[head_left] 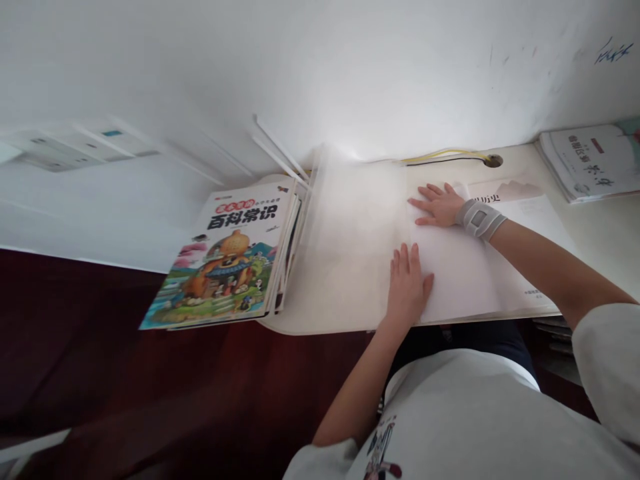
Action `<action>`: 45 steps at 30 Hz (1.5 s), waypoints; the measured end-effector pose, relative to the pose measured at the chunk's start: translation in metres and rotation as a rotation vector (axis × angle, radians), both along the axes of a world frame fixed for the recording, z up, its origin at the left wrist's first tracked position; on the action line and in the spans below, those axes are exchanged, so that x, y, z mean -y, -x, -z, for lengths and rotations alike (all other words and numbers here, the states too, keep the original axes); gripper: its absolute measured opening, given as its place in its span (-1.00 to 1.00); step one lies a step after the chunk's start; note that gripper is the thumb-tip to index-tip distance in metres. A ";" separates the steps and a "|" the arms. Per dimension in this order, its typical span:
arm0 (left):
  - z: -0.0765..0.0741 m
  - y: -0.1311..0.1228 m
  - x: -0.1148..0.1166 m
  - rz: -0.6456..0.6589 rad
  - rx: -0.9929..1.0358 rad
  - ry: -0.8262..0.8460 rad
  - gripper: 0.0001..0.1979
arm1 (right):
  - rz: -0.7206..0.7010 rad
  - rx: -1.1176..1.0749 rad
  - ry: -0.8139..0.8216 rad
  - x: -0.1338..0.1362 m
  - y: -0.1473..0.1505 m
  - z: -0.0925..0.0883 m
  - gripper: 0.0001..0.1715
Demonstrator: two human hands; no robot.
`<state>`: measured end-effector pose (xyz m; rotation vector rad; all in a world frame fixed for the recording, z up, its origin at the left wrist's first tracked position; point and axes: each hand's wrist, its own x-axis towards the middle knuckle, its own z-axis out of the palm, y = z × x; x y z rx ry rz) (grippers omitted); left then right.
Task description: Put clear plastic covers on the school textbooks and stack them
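Note:
An open book [525,227] with a pale title page lies near the desk's front edge. A translucent plastic sheet [357,207] spreads to its left, one end rising near the wall. My left hand [409,283] rests with its fingers stretched on the lower part, where a white page [455,280] meets the sheet. Higher up, my right hand [437,205] lies flat with fingers spread over the same seam, a grey band [481,219] round its wrist. Neither hand grips anything. My right hand and wrist cover part of the title page.
A stack of books with a colourful cover [225,260] overhangs the left end of the white desk [310,307]. More books [590,160] lie at the right. Yellow and black cables [445,155] run along the wall into a round hole [494,161]. White rods [280,153] lean nearby.

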<state>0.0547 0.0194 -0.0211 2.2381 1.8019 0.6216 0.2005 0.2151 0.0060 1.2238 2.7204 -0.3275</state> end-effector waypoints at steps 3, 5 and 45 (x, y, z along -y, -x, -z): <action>0.004 0.002 -0.001 0.008 0.043 0.037 -0.40 | 0.014 -0.011 -0.025 -0.001 0.003 0.001 -0.14; 0.004 0.003 -0.001 -0.002 0.067 0.029 -0.40 | 0.014 -0.015 -0.041 -0.002 0.005 0.002 -0.14; 0.012 0.000 0.002 -0.011 0.012 -0.125 -0.76 | 0.083 0.015 -0.177 0.018 0.024 0.000 -0.33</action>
